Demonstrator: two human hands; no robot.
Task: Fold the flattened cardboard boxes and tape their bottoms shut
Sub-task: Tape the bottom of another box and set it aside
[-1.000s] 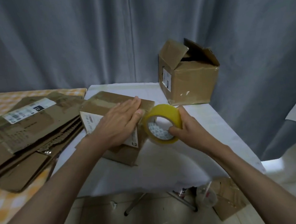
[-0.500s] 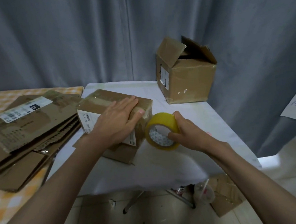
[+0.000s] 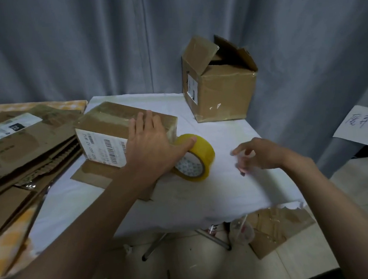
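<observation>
Left hand (image 3: pixel 151 146) lies flat on the box (image 3: pixel 121 130), thumb touching the tape roll (image 3: pixel 196 158); right hand (image 3: pixel 260 153) loose, empty. Cardboard's light, stiffish; steady it from on top.

Two folded boxes (image 3: pixel 121 130) (image 3: pixel 220 86), one tape roll (image 3: pixel 196 158), one flat-cardboard stack (image 3: pixel 22 150).

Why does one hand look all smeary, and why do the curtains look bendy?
In the head view, the right hand is motion-blurred, its fingers smeared; the left hand on the box and touching the tape roll is sharp; the wide-angle lens bows the curtain folds towards the edges; the light is dim and soft, with weak shadows.
</observation>
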